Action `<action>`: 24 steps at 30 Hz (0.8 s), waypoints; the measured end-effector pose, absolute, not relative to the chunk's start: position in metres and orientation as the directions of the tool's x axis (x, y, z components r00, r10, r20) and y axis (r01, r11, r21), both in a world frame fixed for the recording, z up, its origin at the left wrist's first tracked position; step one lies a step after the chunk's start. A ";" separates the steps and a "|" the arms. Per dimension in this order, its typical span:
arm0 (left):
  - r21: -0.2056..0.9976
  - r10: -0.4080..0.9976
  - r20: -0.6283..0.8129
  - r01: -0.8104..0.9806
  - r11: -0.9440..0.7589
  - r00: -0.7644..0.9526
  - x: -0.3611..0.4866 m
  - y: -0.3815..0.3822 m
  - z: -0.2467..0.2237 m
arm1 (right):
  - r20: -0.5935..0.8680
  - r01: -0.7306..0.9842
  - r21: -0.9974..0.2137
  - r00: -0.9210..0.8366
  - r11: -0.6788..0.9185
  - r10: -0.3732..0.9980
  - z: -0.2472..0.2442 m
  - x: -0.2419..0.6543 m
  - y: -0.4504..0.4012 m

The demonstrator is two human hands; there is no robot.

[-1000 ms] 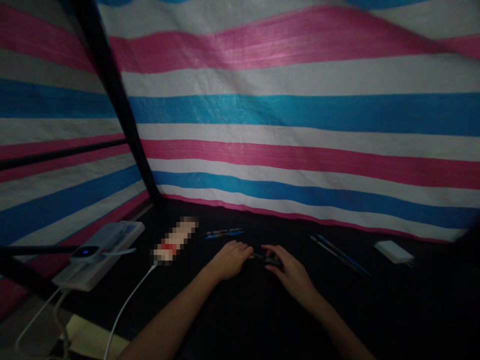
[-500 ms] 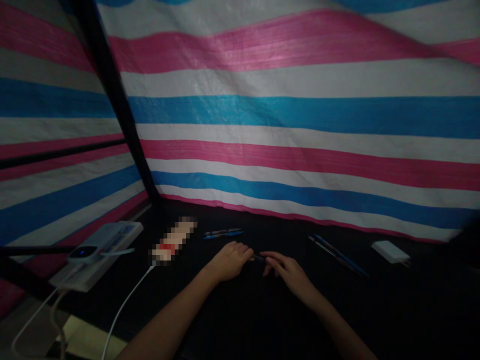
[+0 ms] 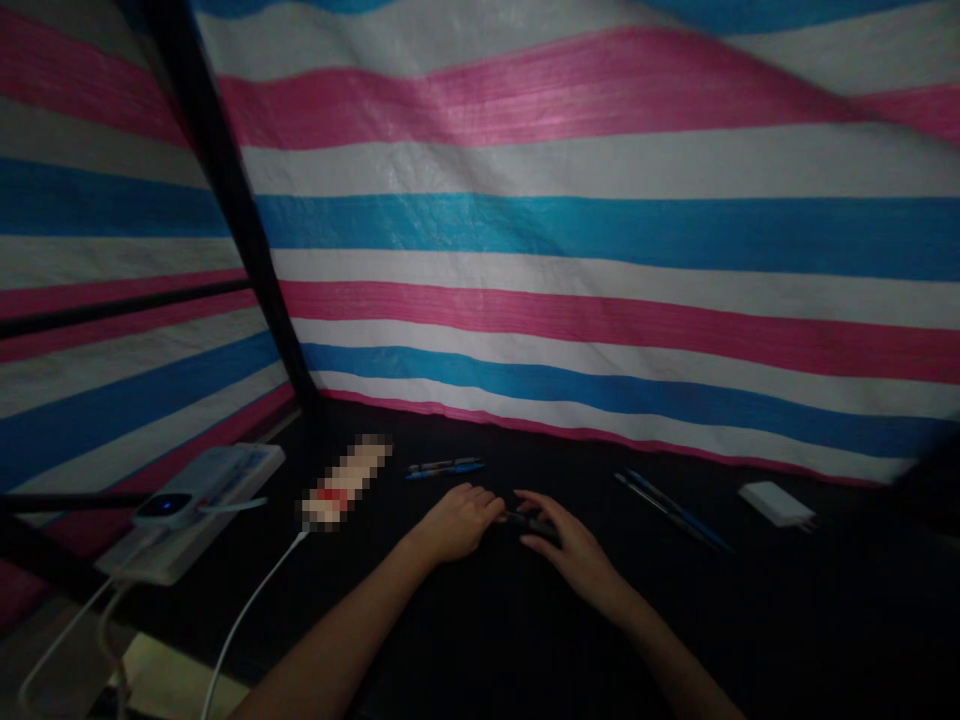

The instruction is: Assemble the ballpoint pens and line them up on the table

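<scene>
My left hand (image 3: 463, 523) is closed on one end of a slim black pen (image 3: 533, 523), just above the dark tabletop. The pen points to the right, towards my right hand (image 3: 564, 540). There the thumb and fingers are spread apart around the pen's other end, and the hand looks open. Its tip details are too dark to make out. Beyond my left hand lie a blue pen (image 3: 459, 470) and a darker one beside it. To the right of my right hand, a long blue pen (image 3: 679, 512) and a greyish one rest side by side at a slant.
A white charger plug (image 3: 775, 503) lies at the right. To the left are a blurred-out flat object (image 3: 347, 482) with a white cable (image 3: 251, 605), and a white power strip (image 3: 247, 480) carrying a small lit device (image 3: 163, 508). Striped sheeting (image 3: 570, 225) and a black post (image 3: 236, 210) border the table.
My right hand's thumb and fingers have spread apart, showing more of the black pen between them. My left hand stays in place on it.
</scene>
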State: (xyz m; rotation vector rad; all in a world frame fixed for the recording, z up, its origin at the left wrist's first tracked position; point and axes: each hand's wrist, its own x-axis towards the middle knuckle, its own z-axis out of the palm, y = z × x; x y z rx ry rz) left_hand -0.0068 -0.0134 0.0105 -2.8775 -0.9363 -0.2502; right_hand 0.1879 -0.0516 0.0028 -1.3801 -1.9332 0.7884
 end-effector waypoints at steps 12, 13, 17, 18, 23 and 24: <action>0.003 0.638 0.206 0.651 -0.759 0.742 -0.012 -0.009 0.011 | 0.192 0.766 -0.585 -0.187 0.266 0.963 0.017 0.196 -0.053; 0.014 0.650 0.213 0.663 -0.749 0.730 -0.013 -0.008 0.012 | 0.200 0.779 -0.572 -0.174 0.259 0.964 0.018 0.198 -0.053; 0.058 0.697 0.237 0.706 -0.706 0.677 -0.015 -0.008 0.015 | 0.228 0.796 -0.545 -0.161 0.262 0.960 0.021 0.205 -0.052; 0.072 0.704 0.236 0.710 -0.700 0.670 -0.015 -0.008 0.016 | 0.228 0.797 -0.541 -0.167 0.268 0.959 0.021 0.206 -0.051; 0.152 0.701 0.222 0.686 -0.712 0.678 -0.015 -0.010 0.017 | 0.232 0.818 -0.503 -0.182 0.278 0.956 0.023 0.205 -0.052; 0.161 0.700 0.225 0.682 -0.713 0.678 -0.015 -0.010 0.017 | 0.233 0.821 -0.498 -0.183 0.278 0.955 0.023 0.204 -0.053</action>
